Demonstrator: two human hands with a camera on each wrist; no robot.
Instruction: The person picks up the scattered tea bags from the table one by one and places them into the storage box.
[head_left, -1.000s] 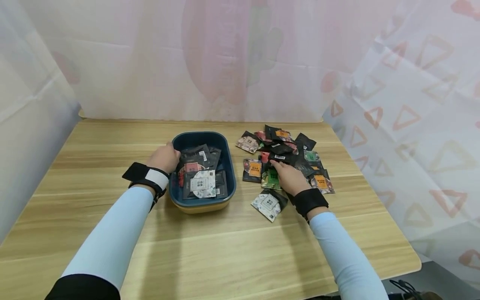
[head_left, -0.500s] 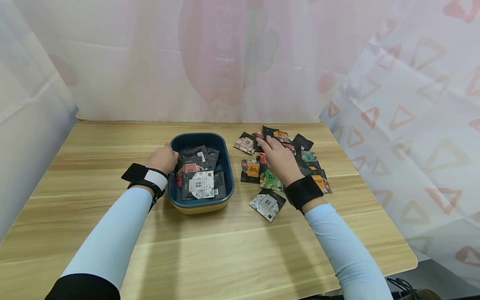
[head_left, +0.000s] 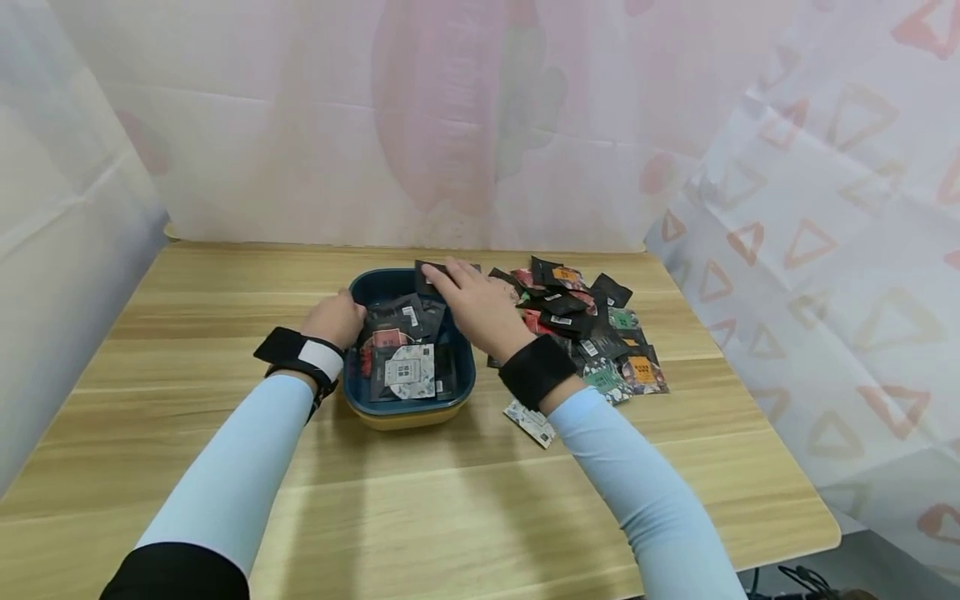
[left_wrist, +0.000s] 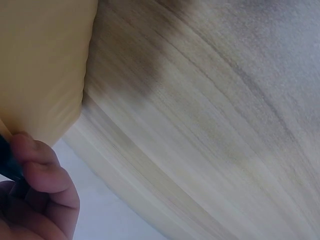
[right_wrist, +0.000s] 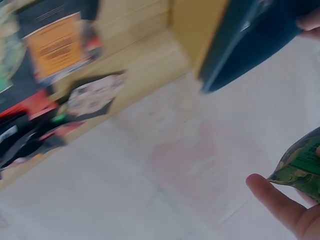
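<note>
A person in pale blue sleeves and black wrist straps works at a light wooden table (head_left: 465, 508), seen from a head-worn camera. The left hand (head_left: 335, 318) grips the left rim of a dark blue rectangular plastic tray with a yellow underside (head_left: 459, 379); the left wrist view shows curled fingertips (left_wrist: 35, 172) wrapped over the tray's edge against its yellow wall. The tray sits at the middle of the table and holds a layer of small foil sachets, among them a white patterned packet (head_left: 408, 371) lying flat near its front.

The right hand (head_left: 476, 307) hovers above the tray's far right corner, fingers closed round a dark foil sachet (head_left: 435, 270) held over the rim. In the blurred right wrist view, a green-printed packet edge (right_wrist: 300, 170) shows pinched at the fingers, probably the same sachet, though the blur leaves that uncertain.

Just beside the tray on the right lies a loose pile of mixed black, red, green and orange foil sachets (head_left: 592, 321), overlapping on the tabletop. One white patterned sachet (head_left: 531, 421) lies apart at the pile's near edge, partly hidden under the right forearm. Pale translucent curtains with pink prints (head_left: 810, 208) hang behind and to the right of the table.
</note>
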